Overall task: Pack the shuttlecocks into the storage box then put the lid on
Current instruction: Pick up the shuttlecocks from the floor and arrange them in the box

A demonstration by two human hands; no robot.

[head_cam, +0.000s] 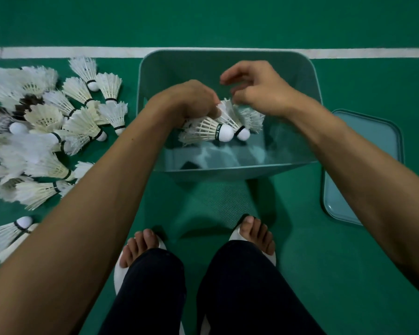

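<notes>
One box (228, 170) — one lid (363, 165)

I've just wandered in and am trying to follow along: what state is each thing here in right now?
Storage box: open, lid off, holding only a few shuttlecocks.
Lid: lying flat on the floor, right of the box.
Held shuttlecocks: bunched in the left hand, over the box.
Right hand: fingers loose above the same bunch; grip unclear.
Loose pile of shuttlecocks: scattered on the floor, left of the box, unpacked.
</notes>
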